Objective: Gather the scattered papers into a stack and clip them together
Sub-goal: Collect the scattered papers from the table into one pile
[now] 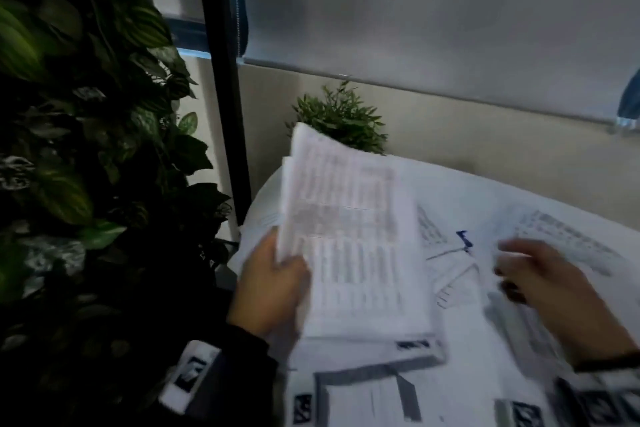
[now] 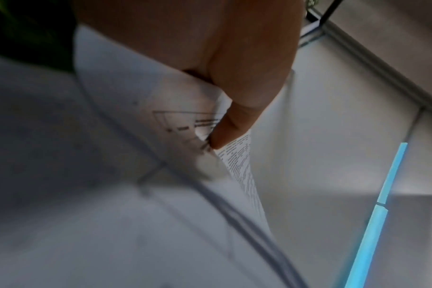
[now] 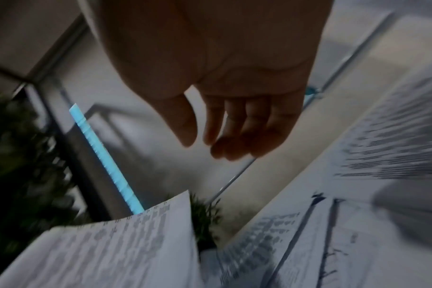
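My left hand (image 1: 273, 274) grips a stack of printed papers (image 1: 349, 236) by its left edge and holds it tilted up over the table. In the left wrist view my thumb (image 2: 234, 124) pinches the sheets (image 2: 180, 120). My right hand (image 1: 533, 274) hovers over loose papers (image 1: 568, 239) on the right, fingers relaxed and holding nothing; the right wrist view shows its fingers (image 3: 237, 132) hanging loosely above the sheets (image 3: 382, 148). A small blue clip (image 1: 464, 240) lies on the papers between both hands.
A white round table (image 1: 450, 180) carries more printed sheets (image 1: 367, 388) near its front edge. A small potted plant (image 1: 341, 118) stands at the back. Large dark foliage (image 1: 79, 149) and a black post (image 1: 225, 80) fill the left side.
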The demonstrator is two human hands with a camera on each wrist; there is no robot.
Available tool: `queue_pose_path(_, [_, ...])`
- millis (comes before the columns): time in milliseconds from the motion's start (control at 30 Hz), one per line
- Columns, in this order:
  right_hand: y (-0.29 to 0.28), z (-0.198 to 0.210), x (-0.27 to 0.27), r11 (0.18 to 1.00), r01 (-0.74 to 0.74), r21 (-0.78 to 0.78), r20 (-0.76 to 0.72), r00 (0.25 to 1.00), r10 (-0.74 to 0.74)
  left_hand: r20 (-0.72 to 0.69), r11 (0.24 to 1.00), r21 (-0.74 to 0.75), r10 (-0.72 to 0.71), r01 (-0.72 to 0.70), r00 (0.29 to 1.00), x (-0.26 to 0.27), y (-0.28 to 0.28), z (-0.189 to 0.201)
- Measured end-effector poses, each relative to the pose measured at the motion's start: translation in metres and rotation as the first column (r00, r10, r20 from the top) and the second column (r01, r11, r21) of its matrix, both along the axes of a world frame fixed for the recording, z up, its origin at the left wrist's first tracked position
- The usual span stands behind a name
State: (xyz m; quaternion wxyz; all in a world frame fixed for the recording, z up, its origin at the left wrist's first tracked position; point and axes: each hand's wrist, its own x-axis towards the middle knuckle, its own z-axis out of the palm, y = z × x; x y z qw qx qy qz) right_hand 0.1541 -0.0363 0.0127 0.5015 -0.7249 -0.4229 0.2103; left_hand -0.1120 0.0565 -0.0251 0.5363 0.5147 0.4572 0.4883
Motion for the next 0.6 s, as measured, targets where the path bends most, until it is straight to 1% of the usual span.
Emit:
queue_pose_path(33, [0.02, -0.001, -0.007, 0.99, -0.104, -0.092, 0.069, 0.991, 0.111, -0.027, 0.999, -0.006, 0.053, -0.053, 0.998, -0.016, 0.009, -0.001])
queue_pose_path(67, [0.038, -0.007, -0.009, 0.967, -0.14, -0.211, 0.208, 0.961, 0.184, -0.076, 0.996, 0.001, 0.093, -0.093, 0.993, -0.031, 0.017, -0.004])
queue_pose_path(100, [0.06, -0.015, -0.01, 0.923, -0.172, -0.344, 0.277, 0.921, 0.275, -0.137, 0.991, 0.005, 0.133, -0.133, 0.982, -0.047, 0.024, -0.007])
queue_pose_path(133, [0.082, -0.022, -0.013, 0.864, -0.167, -0.474, 0.348, 0.866, 0.359, -0.198, 0.986, 0.015, 0.164, -0.164, 0.966, -0.061, 0.031, -0.01])
queue_pose_path(167, [0.102, -0.029, -0.016, 0.798, -0.163, -0.58, 0.352, 0.833, 0.426, -0.26, 0.981, 0.015, 0.189, -0.192, 0.947, -0.072, 0.036, -0.013])
queue_pose_path(200, [0.121, -0.037, -0.022, 0.766, -0.172, -0.619, 0.357, 0.807, 0.47, -0.296, 0.978, 0.019, 0.205, -0.208, 0.933, -0.081, 0.039, -0.016])
queue_pose_path(267, [0.145, -0.05, -0.032, 0.672, -0.176, -0.719, 0.334, 0.761, 0.556, -0.302, 0.973, 0.026, 0.228, -0.231, 0.926, -0.09, 0.04, -0.017])
queue_pose_path(300, [0.154, -0.057, -0.036, 0.629, -0.144, -0.764, 0.349, 0.729, 0.59, -0.309, 0.973, 0.03, 0.228, -0.23, 0.924, -0.092, 0.04, -0.016])
queue_pose_path(333, [0.157, -0.062, -0.041, 0.614, -0.085, -0.784, 0.387, 0.706, 0.593, -0.318, 0.975, 0.031, 0.219, -0.221, 0.922, -0.092, 0.04, -0.018])
queue_pose_path(400, [0.162, -0.068, -0.048, 0.602, -0.009, -0.798, 0.405, 0.731, 0.548, -0.332, 0.981, 0.018, 0.189, -0.194, 0.924, -0.091, 0.041, -0.022])
queue_pose_path(467, [0.161, -0.061, -0.049, 0.611, -0.019, -0.791, 0.404, 0.735, 0.545, -0.323, 0.983, -0.017, 0.169, -0.184, 0.931, -0.09, 0.044, -0.029])
queue_pose_path(500, [0.158, -0.054, -0.043, 0.635, -0.026, -0.772, 0.423, 0.726, 0.543, -0.323, 0.981, -0.031, 0.17, -0.19, 0.931, -0.089, 0.045, -0.031])
queue_pose_path(533, [0.149, -0.045, -0.034, 0.681, -0.019, -0.732, 0.448, 0.739, 0.503, -0.319, 0.981, -0.044, 0.166, -0.19, 0.933, -0.09, 0.046, -0.035])
queue_pose_path(600, [0.124, -0.02, -0.008, 0.778, 0.043, -0.627, 0.481, 0.807, 0.342, -0.311, 0.981, -0.061, 0.158, -0.186, 0.937, -0.09, 0.049, -0.041])
